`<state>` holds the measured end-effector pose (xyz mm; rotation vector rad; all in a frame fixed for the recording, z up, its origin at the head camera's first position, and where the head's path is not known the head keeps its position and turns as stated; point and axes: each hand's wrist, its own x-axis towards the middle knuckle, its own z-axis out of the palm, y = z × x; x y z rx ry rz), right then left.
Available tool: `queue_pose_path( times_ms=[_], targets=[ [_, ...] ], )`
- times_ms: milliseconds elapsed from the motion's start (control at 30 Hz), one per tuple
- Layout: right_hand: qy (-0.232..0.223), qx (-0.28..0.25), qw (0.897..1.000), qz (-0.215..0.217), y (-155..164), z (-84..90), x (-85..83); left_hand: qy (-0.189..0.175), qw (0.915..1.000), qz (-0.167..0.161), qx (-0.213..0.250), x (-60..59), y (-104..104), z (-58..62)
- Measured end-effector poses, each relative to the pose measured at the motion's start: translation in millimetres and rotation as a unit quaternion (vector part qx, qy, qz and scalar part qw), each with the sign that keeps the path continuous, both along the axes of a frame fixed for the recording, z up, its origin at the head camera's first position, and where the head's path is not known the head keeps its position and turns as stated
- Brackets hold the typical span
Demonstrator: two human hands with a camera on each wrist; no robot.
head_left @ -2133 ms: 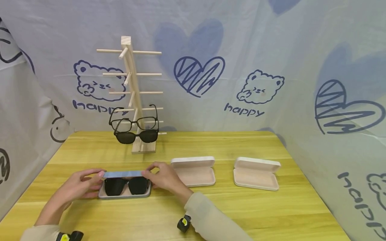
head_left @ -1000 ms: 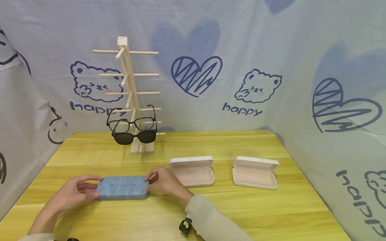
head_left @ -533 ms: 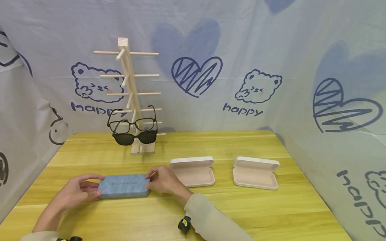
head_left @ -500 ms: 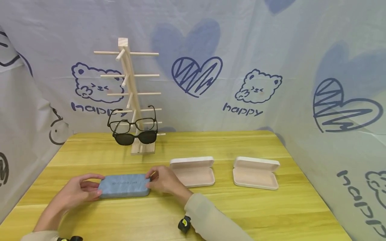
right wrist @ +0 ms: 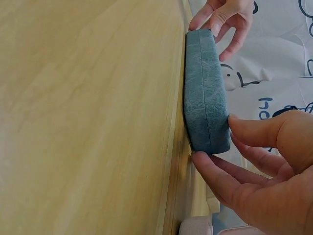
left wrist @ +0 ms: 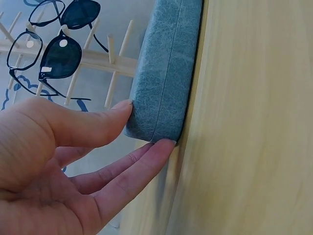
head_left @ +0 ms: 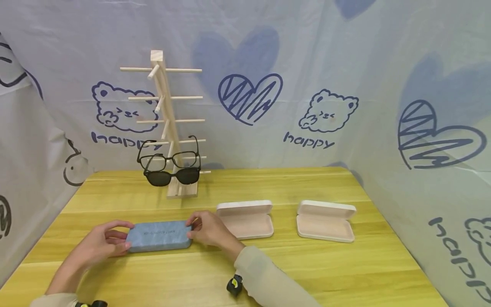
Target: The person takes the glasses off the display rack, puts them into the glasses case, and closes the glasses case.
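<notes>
A closed blue glasses case (head_left: pixel 159 236) with faint lettering on its lid lies on the table, left of the middle. My left hand (head_left: pixel 100 243) grips its left end. In the left wrist view the thumb touches the case's edge and the fingertips (left wrist: pixel 165 145) meet its end. At the other end my right hand (head_left: pixel 209 229) pinches a corner between thumb and fingers, as the right wrist view also shows. The inside of the case is hidden. Behind it stands a wooden rack (head_left: pixel 168 106) bearing clear glasses (head_left: pixel 168 160) above dark sunglasses (head_left: pixel 172 176).
Two pale glasses cases stand with lids raised: one (head_left: pixel 251 226) just beyond my right hand, another (head_left: pixel 326 228) farther right. The wooden table (head_left: pixel 287 268) ends at a printed cloth backdrop (head_left: pixel 253 47) behind and at both sides.
The blue case's lid, raised earlier over a pair of dark sunglasses, has come down over them. Both hands stay at its ends. Lately the case has shifted only slightly.
</notes>
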<state>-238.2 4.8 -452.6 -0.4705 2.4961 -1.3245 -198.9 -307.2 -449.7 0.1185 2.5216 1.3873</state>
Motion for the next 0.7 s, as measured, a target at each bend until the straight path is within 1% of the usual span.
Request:
queue_pose_path(
  times_ms=[167,333,467,600,700],
  targets=[
    [-0.008,-0.002,1.0,-0.002,0,-0.8,-1.2,0.007,0.9998,-0.016,0.006,-1.5,0,0.7],
    [-0.012,0.009,1.0,-0.004,0,0.0,-1.3,-0.004,0.9997,-0.019,0.014,-2.2,0,1.8],
    [-0.013,0.01,1.0,-0.003,-1,1.1,-1.0,-0.011,0.9995,-0.025,0.019,-4.3,1,5.3],
    [-0.015,0.008,1.0,0.0,0,1.2,-1.3,-0.017,0.9995,-0.027,0.005,-6.6,2,8.7],
    [-0.018,0.014,1.0,0.01,2,2.4,-2.1,-0.02,0.9992,-0.022,-0.026,-9.1,5,11.2]
  ],
)
